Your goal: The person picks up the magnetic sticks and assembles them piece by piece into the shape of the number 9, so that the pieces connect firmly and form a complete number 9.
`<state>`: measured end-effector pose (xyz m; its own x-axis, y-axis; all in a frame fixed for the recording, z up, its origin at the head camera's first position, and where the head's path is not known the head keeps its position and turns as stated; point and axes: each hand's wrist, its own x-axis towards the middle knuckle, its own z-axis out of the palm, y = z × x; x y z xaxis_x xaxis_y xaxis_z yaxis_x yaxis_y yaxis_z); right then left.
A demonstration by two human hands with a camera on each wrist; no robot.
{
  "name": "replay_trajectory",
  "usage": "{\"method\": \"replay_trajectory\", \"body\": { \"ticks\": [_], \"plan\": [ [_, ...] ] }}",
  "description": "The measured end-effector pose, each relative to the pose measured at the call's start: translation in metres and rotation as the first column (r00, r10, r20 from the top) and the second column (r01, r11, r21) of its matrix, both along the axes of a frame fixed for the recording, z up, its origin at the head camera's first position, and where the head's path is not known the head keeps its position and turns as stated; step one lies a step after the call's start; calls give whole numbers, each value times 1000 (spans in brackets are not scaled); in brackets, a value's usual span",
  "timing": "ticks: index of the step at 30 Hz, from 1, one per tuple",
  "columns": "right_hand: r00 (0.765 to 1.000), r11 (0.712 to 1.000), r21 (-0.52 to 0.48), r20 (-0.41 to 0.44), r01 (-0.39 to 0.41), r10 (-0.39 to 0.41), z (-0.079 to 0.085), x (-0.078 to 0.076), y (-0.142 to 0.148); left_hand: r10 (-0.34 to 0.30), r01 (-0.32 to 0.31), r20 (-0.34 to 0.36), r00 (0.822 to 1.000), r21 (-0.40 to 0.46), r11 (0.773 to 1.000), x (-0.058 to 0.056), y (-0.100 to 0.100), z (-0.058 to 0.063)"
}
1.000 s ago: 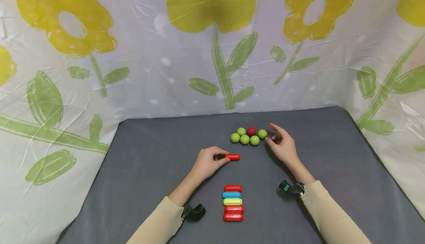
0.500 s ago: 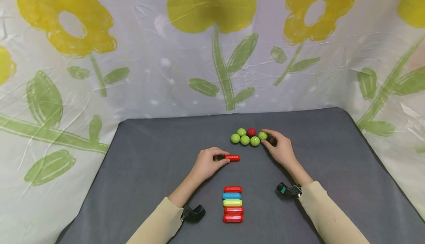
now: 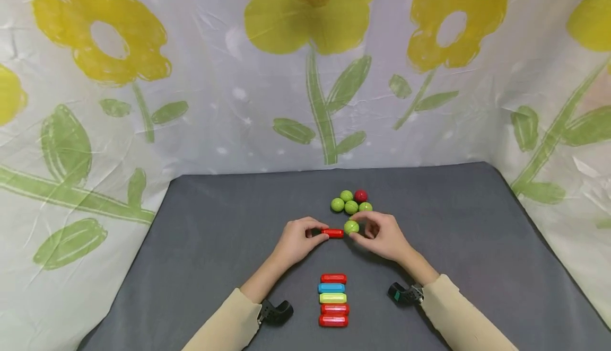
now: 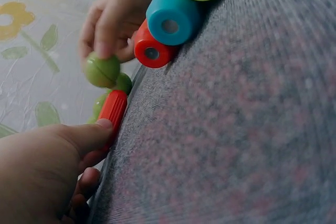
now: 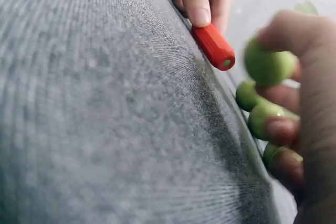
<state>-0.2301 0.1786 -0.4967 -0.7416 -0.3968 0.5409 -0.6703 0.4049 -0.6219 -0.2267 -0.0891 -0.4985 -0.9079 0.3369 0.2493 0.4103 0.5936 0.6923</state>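
Note:
My left hand [image 3: 298, 239] pinches a red magnetic rod [image 3: 335, 233] between thumb and fingertips, low over the dark cloth. Its free end, with a small metallic face in the right wrist view, points right. Just off that end, my right hand [image 3: 382, 234] pinches a green ball [image 3: 351, 227] between thumb and forefinger; in the right wrist view the held green ball [image 5: 269, 65] is a little apart from the red rod [image 5: 214, 47]. Behind the hands sit several more green balls [image 3: 337, 204] and one red ball [image 3: 360, 196] in a cluster.
Nearer the front lies a column of rods: a red rod [image 3: 333, 278], a blue rod [image 3: 331, 288], a yellow rod [image 3: 332, 298] and more red ones [image 3: 333, 321]. Dark grey cloth [image 3: 200, 266] covers the table. A flowered curtain [image 3: 229, 102] hangs behind it.
My right hand took hold of the rightmost green ball and brought it left and nearer, to the red rod's right end. My left hand stays in place with the rod.

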Motion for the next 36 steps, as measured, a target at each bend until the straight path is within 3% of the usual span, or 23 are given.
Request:
{"method": "replay_trajectory", "body": {
  "ticks": [5, 17, 23, 26, 31, 36],
  "plan": [
    [998, 996, 86, 61, -26, 21, -8, -3, 2, -3, 3, 3, 1000, 24, 1000, 0, 1, 1],
    [996, 996, 90, 83, -29, 21, -6, -9, 2, 11, -11, 6, 1000, 36, 999, -6, 2, 2],
    [994, 995, 98, 106, -26, 16, -6, -8, 2, 27, -30, 35, 999, 105, 994, -10, -1, 5],
    [993, 994, 103, 119, -25, 13, -7, -7, 2, 63, -72, 64, 996, 143, 987, -19, -1, 7],
    [992, 995, 90, 119, -43, 32, -7, -6, 1, 124, -140, 102, 987, 171, 975, -46, 6, 4],
    [993, 994, 89, 112, -56, 46, -6, -6, 2, 109, -127, 131, 985, 137, 982, -65, 19, 3]
  ]
}}
